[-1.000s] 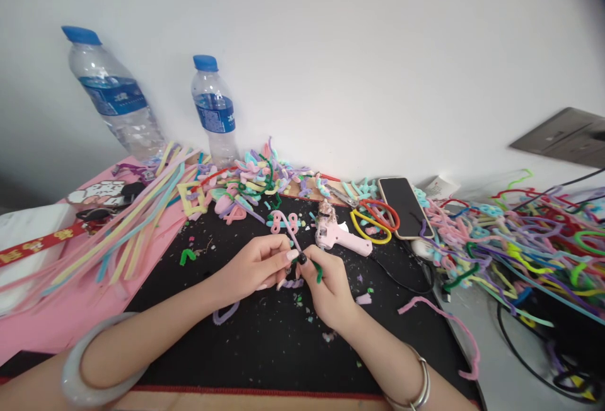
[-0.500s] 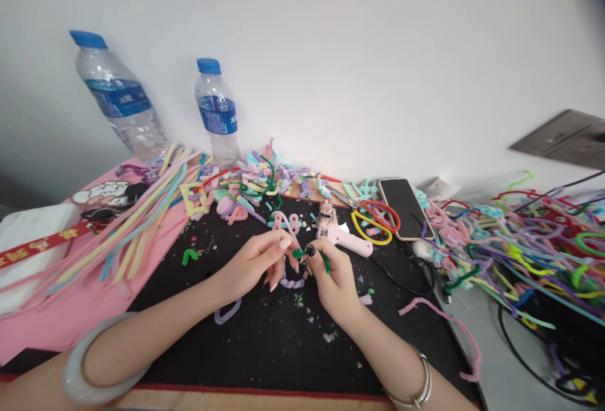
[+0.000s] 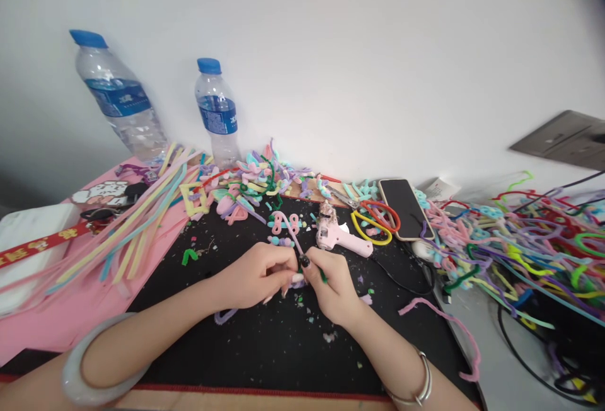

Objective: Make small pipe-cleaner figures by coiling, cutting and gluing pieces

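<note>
My left hand (image 3: pixel 265 274) and my right hand (image 3: pixel 333 285) meet over the black mat (image 3: pixel 265 341), both with fingers closed in a pinch. A pale pink-lilac pipe cleaner (image 3: pixel 295 236) sticks up and to the left from between them. Against the thumb of my right hand shows a bit of green pipe cleaner (image 3: pixel 324 276). The fingers of my left hand press at the same joint, where the fingertips hide most of the work. A purple twisted piece (image 3: pixel 297 283) lies partly covered beneath the hands. Near my left wrist rests a purple loop (image 3: pixel 225 315).
Behind the hands lie a pink glue gun (image 3: pixel 347 239), scissors with yellow and red handles (image 3: pixel 373 225) and a phone (image 3: pixel 405 208). Pipe cleaners pile up at the back (image 3: pixel 255 178) and right (image 3: pixel 534 241). Two bottles (image 3: pixel 217 108) stand by the wall.
Both hands have come closer together and slightly lower. My left fingers have closed in at the joint, and less of the green pipe cleaner shows.
</note>
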### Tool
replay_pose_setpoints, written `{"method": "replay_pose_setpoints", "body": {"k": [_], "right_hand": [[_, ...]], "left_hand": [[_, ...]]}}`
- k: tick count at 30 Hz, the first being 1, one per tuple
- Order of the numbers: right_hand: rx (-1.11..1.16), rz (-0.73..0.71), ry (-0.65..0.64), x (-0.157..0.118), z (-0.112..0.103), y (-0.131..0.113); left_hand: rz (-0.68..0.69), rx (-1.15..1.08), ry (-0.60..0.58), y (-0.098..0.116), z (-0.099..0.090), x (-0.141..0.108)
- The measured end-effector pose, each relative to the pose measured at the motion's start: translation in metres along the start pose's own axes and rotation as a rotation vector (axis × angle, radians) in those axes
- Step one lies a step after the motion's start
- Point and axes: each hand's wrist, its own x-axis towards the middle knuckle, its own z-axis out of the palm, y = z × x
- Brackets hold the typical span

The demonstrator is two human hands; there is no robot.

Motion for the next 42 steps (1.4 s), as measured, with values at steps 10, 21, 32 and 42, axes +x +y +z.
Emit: {"method": "replay_pose_setpoints", "body": {"k": [10,21,32,42], "right_hand": [[0.095,0.130,0.189,-0.0017,0.0006,0.0044],[0.044,0.012,0.082,-0.0002,0.0029,-0.0028],[0.003,-0.029,-0.056,-0.0015,0.0010,0.0023],[0.085,0.113,0.075,0.0043,-0.0037,0.0065]], "left_hand": [[-0.007,-0.173,0.140,-0.0095,-0.0052,0.0048],[0.058,-0.137,0.172,-0.0026,0.0020,0.0028],[0.023,0.033,-0.041,-0.0032,-0.0048,0.0014],[0.022,-0.166,0.026,-0.0095,-0.0069,0.0079]]}}
